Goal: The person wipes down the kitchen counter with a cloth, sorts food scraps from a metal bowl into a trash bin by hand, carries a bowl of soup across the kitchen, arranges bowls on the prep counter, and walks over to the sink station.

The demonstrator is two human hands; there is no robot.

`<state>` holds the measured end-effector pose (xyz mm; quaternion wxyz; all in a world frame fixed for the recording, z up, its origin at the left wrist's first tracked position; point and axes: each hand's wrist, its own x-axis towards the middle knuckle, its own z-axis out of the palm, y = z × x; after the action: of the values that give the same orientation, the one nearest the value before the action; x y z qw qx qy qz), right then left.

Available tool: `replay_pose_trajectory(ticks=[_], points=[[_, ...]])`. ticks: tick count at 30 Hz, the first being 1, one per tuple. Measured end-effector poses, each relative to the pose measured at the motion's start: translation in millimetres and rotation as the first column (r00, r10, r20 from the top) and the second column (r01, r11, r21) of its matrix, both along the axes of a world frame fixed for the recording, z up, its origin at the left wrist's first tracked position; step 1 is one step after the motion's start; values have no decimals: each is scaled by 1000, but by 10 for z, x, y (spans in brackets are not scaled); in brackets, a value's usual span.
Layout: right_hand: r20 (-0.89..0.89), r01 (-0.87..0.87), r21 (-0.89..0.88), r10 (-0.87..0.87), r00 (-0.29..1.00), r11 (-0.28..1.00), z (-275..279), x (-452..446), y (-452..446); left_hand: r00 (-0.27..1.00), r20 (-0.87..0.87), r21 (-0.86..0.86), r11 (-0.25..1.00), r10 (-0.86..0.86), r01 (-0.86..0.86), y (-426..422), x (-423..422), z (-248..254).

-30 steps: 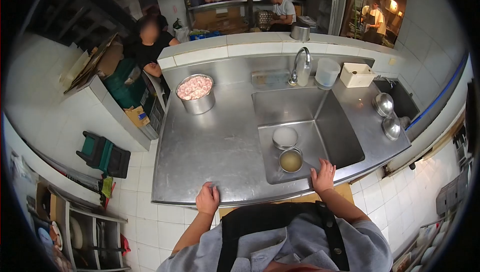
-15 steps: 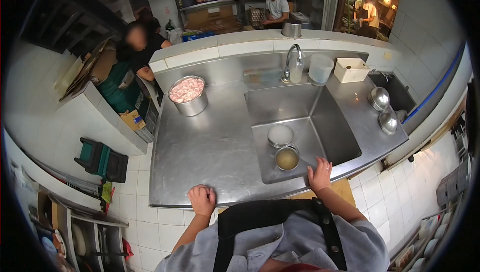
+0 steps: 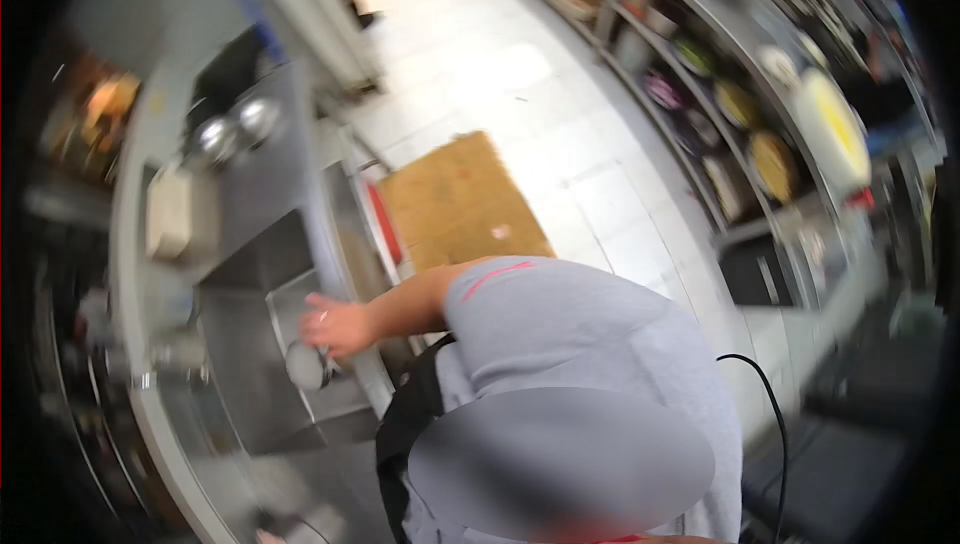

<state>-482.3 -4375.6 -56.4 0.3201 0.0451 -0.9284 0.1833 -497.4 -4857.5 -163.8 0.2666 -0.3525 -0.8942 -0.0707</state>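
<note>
My right hand (image 3: 338,327), with a ring on one finger, is over the front edge of the metal sink (image 3: 235,324). Its fingers look spread and hold nothing that shows, though motion blurs them. Close beside the fingertips, a round pale dish (image 3: 306,365) lies in the sink; its contents are too blurred to tell. My left hand is out of view.
Two shiny round metal pieces (image 3: 215,139) and a cream box (image 3: 170,212) sit on the counter (image 3: 262,176). A brown mat (image 3: 465,199) lies on the tiled floor. Shelves (image 3: 690,94) with dishes line the right; a black cable (image 3: 775,414) hangs below them.
The view has swung strongly to the right and blurred, bringing in the floor and shelves. My left hand has left the view; my right hand remains at the sink's edge.
</note>
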Motion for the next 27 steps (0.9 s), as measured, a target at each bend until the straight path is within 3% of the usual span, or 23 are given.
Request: replay_pose_trajectory(ticks=[2,3,5,6,8,10,11,12,13,14,16,22,24,26,27], points=[[-57,-34,73,38,998,997,81,95,-84,990,128,-45,997,-54,61,353,-92,107],[-56,37,47,-34,998,998,75,266,-69,981,172,-72,992,-87,100,492,-154,133],[-357,-115,112,148,922,987,-24,595,-115,956,257,-134,975,-139,178,713,-266,183],[-359,-68,87,95,928,994,-118,805,-79,946,288,-160,966,-151,203,806,-294,202],[-189,38,-72,-51,981,997,-426,1389,98,927,338,-197,951,-161,237,937,-328,228],[-72,267,-308,-302,951,913,-1066,1982,339,916,370,-226,941,-157,253,1013,-338,241],[238,473,-342,-413,879,812,-1368,2425,337,912,382,-233,939,-151,252,1029,-351,253],[445,672,-397,-510,736,625,-1746,2778,301,910,388,-244,937,-142,251,1047,-348,255],[654,811,-271,-518,551,519,-1780,3195,120,908,395,-247,937,-136,247,1046,-361,270],[717,818,-90,-533,449,568,-1879,3542,-63,908,400,-250,938,-126,240,1039,-360,283],[912,740,61,-338,231,670,-1668,3987,-343,904,415,-251,941,-108,228,1017,-359,312],[947,790,154,-317,54,594,-1798,3979,-640,895,445,-267,952,-13,147,876,-314,371],[948,869,18,-285,143,494,-1894,3672,-434,892,451,-289,949,20,125,793,-313,389],[895,899,-69,-372,247,432,-1965,3345,-215,888,456,-312,945,61,95,700,-303,416],[910,895,-45,-351,220,443,-1939,3154,-101,885,458,-321,944,83,77,652,-298,426]])
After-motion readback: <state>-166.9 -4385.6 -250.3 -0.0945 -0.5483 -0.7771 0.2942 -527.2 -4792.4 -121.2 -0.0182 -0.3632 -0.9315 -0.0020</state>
